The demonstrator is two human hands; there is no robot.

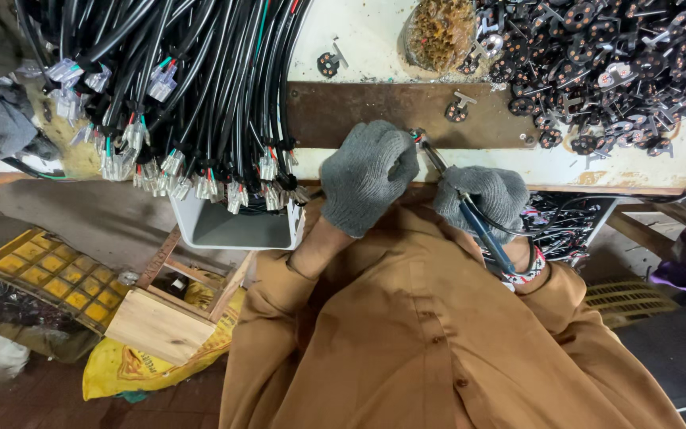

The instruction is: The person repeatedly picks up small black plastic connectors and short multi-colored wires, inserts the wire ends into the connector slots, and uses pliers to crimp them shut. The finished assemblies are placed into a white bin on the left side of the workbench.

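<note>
Brown sleeves lowest | left hand pinches wired part at bench edge | right hand grips blue-handled tool

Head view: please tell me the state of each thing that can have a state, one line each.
Left hand: gloved, closed on a small part at the bench edge.
Right hand: gloved, gripping a blue-handled tool.
Tool tip: at the part.
Cables: bundled, ends hanging over the bench.
White box: open, looks empty.

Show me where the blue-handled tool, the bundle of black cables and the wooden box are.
blue-handled tool (482,230), head view, middle of the blue handle.
bundle of black cables (192,79), head view, middle of the bundle.
wooden box (156,326), head view, its pale front face.
</note>
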